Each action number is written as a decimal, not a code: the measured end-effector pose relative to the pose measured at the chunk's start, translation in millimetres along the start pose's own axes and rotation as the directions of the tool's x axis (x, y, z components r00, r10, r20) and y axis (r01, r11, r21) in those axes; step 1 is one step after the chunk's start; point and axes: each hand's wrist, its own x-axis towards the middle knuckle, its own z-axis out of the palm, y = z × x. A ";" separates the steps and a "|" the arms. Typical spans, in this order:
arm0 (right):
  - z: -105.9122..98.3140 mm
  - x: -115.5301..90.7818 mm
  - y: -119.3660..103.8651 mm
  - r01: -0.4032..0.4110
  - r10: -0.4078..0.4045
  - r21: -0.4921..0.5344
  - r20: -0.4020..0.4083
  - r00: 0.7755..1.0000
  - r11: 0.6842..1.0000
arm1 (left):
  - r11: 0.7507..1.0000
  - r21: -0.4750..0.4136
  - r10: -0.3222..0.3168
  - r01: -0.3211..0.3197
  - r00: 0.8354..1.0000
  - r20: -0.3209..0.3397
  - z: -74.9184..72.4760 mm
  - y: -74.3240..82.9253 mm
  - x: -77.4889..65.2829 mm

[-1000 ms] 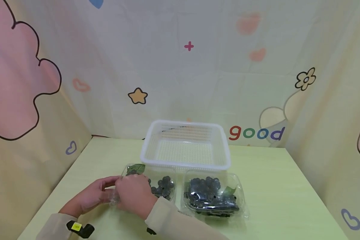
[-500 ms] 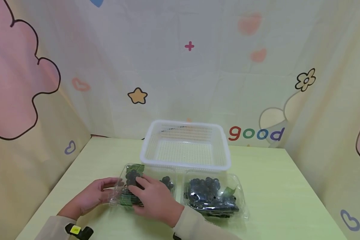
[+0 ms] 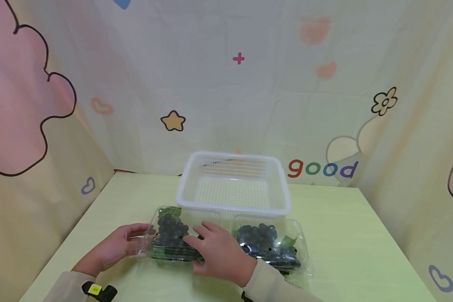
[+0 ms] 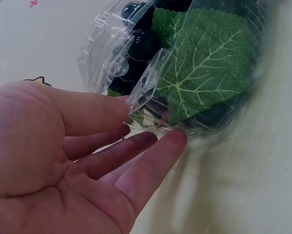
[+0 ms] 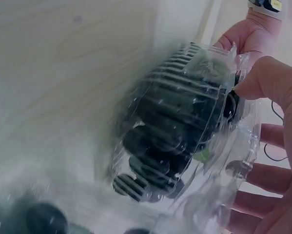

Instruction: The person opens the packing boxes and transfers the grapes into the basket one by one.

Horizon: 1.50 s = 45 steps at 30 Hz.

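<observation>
A clear plastic clamshell box (image 3: pixel 170 253) of dark grapes (image 3: pixel 172 228), with a green leaf (image 4: pixel 206 66) inside, lies on the table at the left. At its left end my left hand (image 3: pixel 117 243) pinches the plastic rim, thumb above and fingers below. Over the same box's right part is my right hand (image 3: pixel 222 256), its fingers spread along the lid and its thumb at the front side. In the right wrist view the thumb touches the box's side, and dark grapes show through the ribbed plastic. My right hand hides the box's right end in the head view.
A second clamshell box (image 3: pixel 268 266) of dark grapes stands close on the right, partly behind my right hand. Behind both boxes sits a white plastic basket (image 3: pixel 234 207) with nothing in it. A printed curtain (image 3: pixel 226 84) hangs around the pale table (image 3: pixel 347 243).
My right hand has slid rightward along the left box, from its left end to its right part, uncovering the leaf and grapes. The left hand keeps its place at the left rim.
</observation>
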 end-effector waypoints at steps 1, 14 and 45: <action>-1.2 -1.2 1.4 0.006 -0.006 -0.001 0.008 1.000 1.000 | 1.000 0.006 -0.003 0.003 1.000 -0.001 0.0 0.8 -0.4; -4.1 -0.9 -8.6 0.051 -0.043 -0.158 0.059 0.997 0.986 | 0.999 0.036 -0.025 0.025 1.000 -0.001 -1.2 2.1 0.6; -26.0 32.4 -6.6 -0.079 0.084 -0.031 0.304 0.949 0.996 | 0.999 0.031 0.016 -0.015 1.000 -0.021 2.1 1.0 -0.1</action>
